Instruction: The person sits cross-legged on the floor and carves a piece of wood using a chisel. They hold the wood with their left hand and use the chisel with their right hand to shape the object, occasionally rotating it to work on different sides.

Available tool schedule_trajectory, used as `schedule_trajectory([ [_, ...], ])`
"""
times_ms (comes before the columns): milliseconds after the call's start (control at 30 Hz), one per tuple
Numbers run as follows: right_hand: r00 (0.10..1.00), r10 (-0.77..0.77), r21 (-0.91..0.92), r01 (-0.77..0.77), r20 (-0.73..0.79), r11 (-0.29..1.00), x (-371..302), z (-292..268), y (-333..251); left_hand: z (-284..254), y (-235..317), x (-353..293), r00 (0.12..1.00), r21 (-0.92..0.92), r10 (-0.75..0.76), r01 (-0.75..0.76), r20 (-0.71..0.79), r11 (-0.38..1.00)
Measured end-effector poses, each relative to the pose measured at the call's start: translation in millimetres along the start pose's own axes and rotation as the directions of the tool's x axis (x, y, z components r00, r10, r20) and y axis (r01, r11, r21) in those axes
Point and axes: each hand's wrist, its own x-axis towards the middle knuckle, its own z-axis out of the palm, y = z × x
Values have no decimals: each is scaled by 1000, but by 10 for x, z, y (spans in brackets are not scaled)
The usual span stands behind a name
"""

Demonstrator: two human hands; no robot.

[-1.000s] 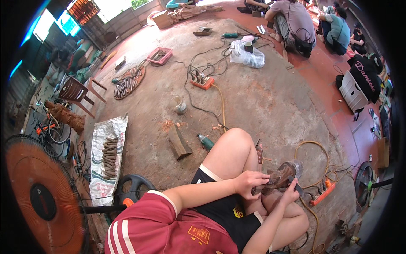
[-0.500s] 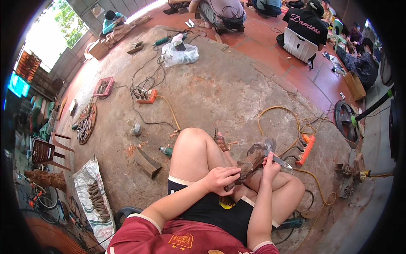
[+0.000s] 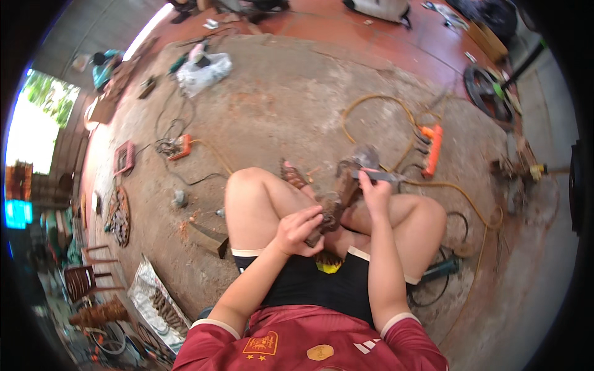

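Note:
I sit cross-legged with a dark brown wood carving (image 3: 348, 185) slanting between my knees. Closed around its near end is my left hand (image 3: 299, 231). My right hand (image 3: 375, 190) grips a slim, flat grey tool, knife-like (image 3: 383, 177), which lies across the upper part of the carving. Blur hides the exact shape of the tool's tip and whether its edge touches the wood. Just beyond the carving's far end is a greyish rounded lump (image 3: 366, 154) on the floor.
An orange power strip (image 3: 433, 150) with a yellow cord lies to the right; another orange outlet box (image 3: 180, 147) is at left. A wedge-shaped wooden block (image 3: 207, 238) rests beside my left knee. A white sack (image 3: 148, 290) bears several wooden pieces. A power tool (image 3: 440, 269) sits behind my right knee.
The whole view has turned and shifted. The grey tool, earlier slanting down to the right, now lies nearly level across the carving. Both hands keep their grips.

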Motion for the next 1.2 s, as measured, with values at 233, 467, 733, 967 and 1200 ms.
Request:
schedule_trajectory([
  [233,996,51,-32,-53,-69,998,-31,-17,-222,56,6,36,996,23,67,-68,51,997],
  [467,985,-166,-195,155,-41,968,-124,-33,-416,53,-28,17,998,7,51,-51,29,999],
  [733,982,-162,-208,138,-102,968,-192,98,-369,32,-19,38,997,21,64,-65,41,998],
  [967,989,-55,-221,23,-141,975,-193,185,-291,12,-10,35,994,17,85,-87,68,996],
  [1200,962,270,253,-268,27,930,-133,104,-119,52,-23,-14,999,16,45,-46,24,999],
])
